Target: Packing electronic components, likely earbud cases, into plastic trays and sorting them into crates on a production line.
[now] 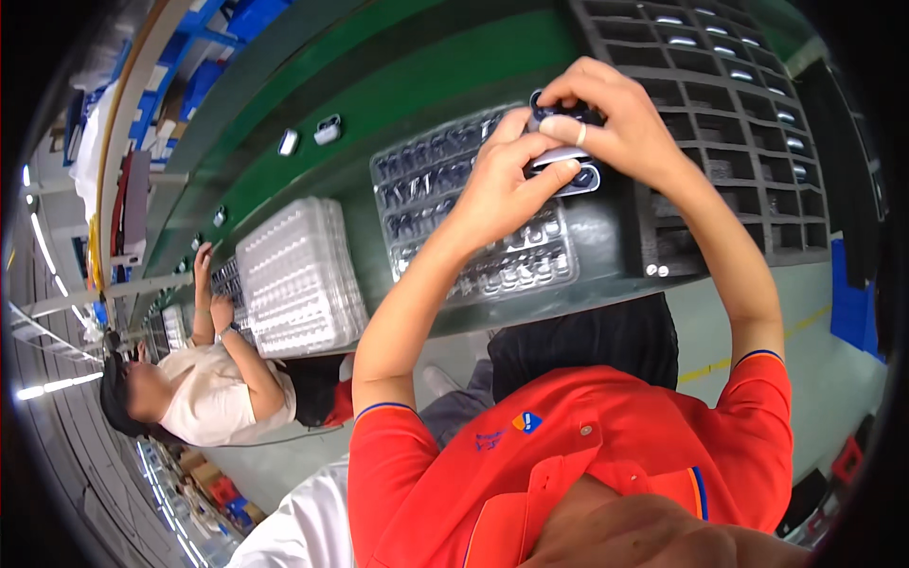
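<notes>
Above the belt, my left hand (511, 180) is closed on an earbud charging case (589, 180) with a silvery rim and a dark inside, its thumb pressing on the near side. Right beside it, my right hand (615, 118) has its fingers curled round a dark rounded case part (536, 98). Fingers cover much of both, so I cannot tell whether they belong to one case. Partly under my left forearm lies a clear blister tray (390, 204) with rows of dark earbud-like pieces in its pockets.
A grey foam grid box (653, 232) stands at the right, some compartments holding shiny cases. Two small cases, one white (289, 142) and one open (328, 129), lie on the green belt (398, 76). Stacked clear trays (298, 275) stand left, near a co-worker (222, 393) in a cream shirt.
</notes>
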